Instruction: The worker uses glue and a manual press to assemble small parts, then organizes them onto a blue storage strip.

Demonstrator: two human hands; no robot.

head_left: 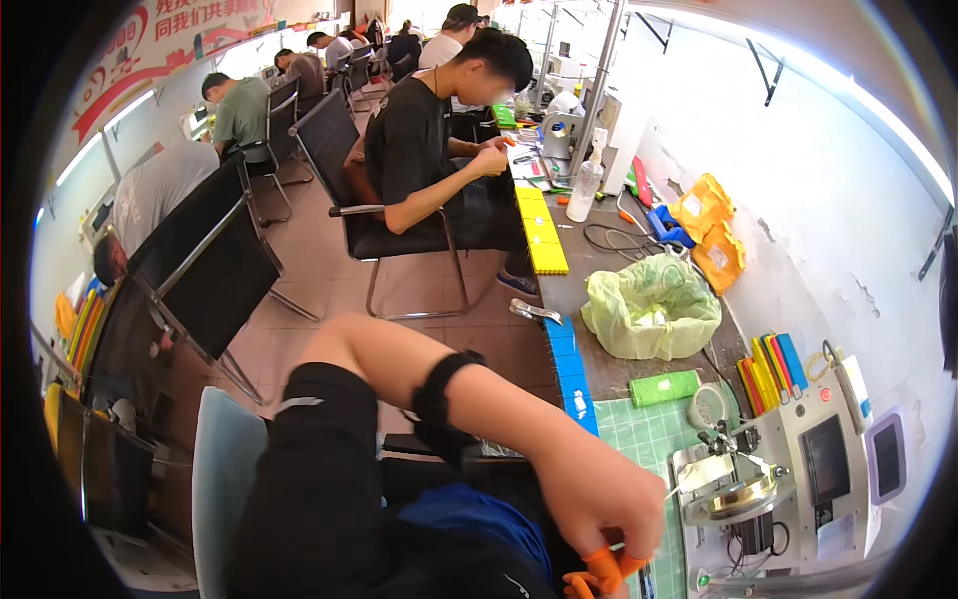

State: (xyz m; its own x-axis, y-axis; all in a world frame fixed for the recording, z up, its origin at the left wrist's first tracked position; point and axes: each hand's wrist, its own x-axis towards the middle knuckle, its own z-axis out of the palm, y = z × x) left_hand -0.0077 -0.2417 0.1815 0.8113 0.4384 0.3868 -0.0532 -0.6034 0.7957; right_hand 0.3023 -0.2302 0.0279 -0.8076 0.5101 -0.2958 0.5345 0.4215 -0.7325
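Note:
My left hand (604, 499) reaches over the near edge of the green cutting mat (654, 439), its fingers bent down and pinched together. Orange finger cots (603, 571) cover its fingertips. What lies between them is hidden. Just below, at the lower edge of the view, more orange-covered fingertips show close to it, apparently my right hand (581, 583); the rest of that hand is cut off. A thin tweezer-like tool (647, 579) lies on the mat beside the hands. A black band wraps my left forearm.
A bench machine with a screen (826, 459) and a round metal stage (743, 496) stands right of the mat. Beyond are a green packet (665, 387), blue strips (569, 369), a lined bin (644, 319) and a spray bottle (585, 180). A co-worker (409, 140) sits further along the bench.

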